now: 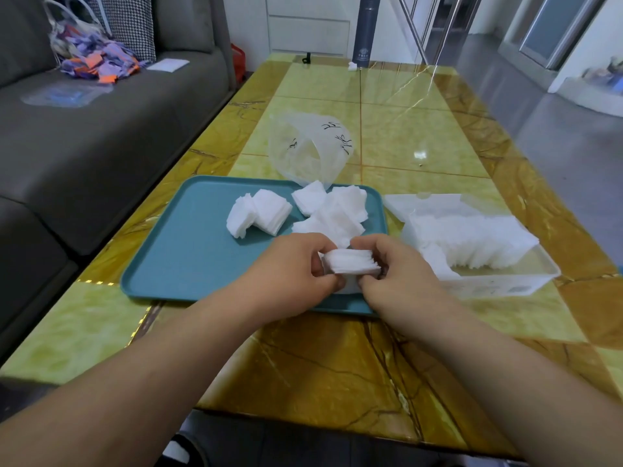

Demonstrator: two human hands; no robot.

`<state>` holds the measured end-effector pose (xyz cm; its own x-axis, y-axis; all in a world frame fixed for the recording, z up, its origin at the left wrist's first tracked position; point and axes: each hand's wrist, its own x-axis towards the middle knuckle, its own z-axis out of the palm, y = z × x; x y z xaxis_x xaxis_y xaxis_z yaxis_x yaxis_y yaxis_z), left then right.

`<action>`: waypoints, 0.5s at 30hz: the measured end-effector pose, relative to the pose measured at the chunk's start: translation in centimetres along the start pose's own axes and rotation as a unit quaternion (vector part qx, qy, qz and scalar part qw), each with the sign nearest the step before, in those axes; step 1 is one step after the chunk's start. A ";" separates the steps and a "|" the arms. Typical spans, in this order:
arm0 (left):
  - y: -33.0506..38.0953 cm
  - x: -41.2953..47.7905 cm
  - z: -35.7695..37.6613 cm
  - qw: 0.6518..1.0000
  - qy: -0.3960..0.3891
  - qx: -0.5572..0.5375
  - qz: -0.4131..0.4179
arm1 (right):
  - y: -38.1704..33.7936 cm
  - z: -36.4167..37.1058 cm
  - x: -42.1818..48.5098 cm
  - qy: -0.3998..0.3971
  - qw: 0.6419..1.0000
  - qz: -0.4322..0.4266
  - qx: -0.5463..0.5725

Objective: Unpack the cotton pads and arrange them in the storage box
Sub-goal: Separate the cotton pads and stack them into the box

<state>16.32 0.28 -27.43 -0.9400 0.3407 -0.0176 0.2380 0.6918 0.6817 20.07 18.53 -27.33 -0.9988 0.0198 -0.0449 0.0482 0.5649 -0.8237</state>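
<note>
**Both grips closed on one stack of cotton pads above the tray's near edge**

I see my left grip (pixel 296 264) and right grip (pixel 394 267) meeting knuckle to knuckle. Fingers and thumbs of each pinch opposite ends of a small stack of cotton pads (pixel 350 262), held edge-on between them.

Under both grips lies the teal tray (pixel 188 251), with its near rim just below my wrists. Beyond the grips, loose pads (pixel 259 214) sit in untidy heaps on the tray, one ahead of the left grip and another straight ahead, almost touching my knuckles. Past those, the clear plastic bag (pixel 310 146) slumps open, its mouth overlapping the tray's far rim.

Just beside the right grip stands the translucent storage box (pixel 505 288). A row of packed pads (pixel 472 237) fills its far part, and the near part is bare. The box wall nearest the right grip is the only barrier on that side.

To the left of the left grip the tray floor is open. The worktop (pixel 337 365) runs bare toward me under my forearms. Far ahead stands a dark flask (pixel 365 32), and a grey sofa (pixel 101 129) flanks the worktop's left edge.
</note>
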 end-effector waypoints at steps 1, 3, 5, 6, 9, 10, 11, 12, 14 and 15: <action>-0.1 0.0 0.0 1.000 0.000 -0.005 -0.006 | -0.1 0.3 0.0 0.004 1.000 0.009 0.016; 0.1 0.0 0.1 1.000 -0.002 -0.013 -0.012 | -0.4 0.7 -0.2 -0.008 0.999 0.025 0.041; 0.1 -0.1 0.4 1.000 -0.003 -0.015 -0.010 | -0.8 1.3 -0.4 -0.028 0.997 0.034 0.060; 0.2 -0.1 0.5 1.000 -0.001 -0.014 -0.008 | -1.0 1.5 -0.5 -0.033 0.997 0.036 0.063; 0.1 -0.1 0.2 1.000 0.003 -0.008 0.000 | -1.3 1.9 -0.7 -0.044 0.998 0.024 0.034; 0.1 -0.2 -0.1 1.000 0.001 -0.011 0.003 | -1.4 1.9 -0.7 -0.041 0.999 0.007 0.012; 0.0 -0.3 -0.5 1.000 -0.001 -0.013 0.005 | -1.4 1.9 -0.6 -0.031 0.999 -0.014 -0.009; -0.2 -0.4 -0.9 1.000 -0.002 -0.012 0.002 | -1.3 1.8 -0.6 -0.020 0.999 -0.033 -0.025; -0.8 -0.8 -2.0 1.000 0.011 0.012 -0.016 | -1.3 1.8 -0.4 -0.001 0.999 -0.043 -0.033; -1.3 -0.9 -2.5 0.999 0.026 0.035 -0.028 | -1.3 1.7 -0.4 0.008 0.999 -0.041 -0.034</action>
<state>16.24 -2.53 -26.44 -0.9635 0.2675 -0.0149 0.1991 0.7521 0.6283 20.42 16.44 -27.21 -0.9994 -0.0162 0.0301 -0.0336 0.6204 -0.7835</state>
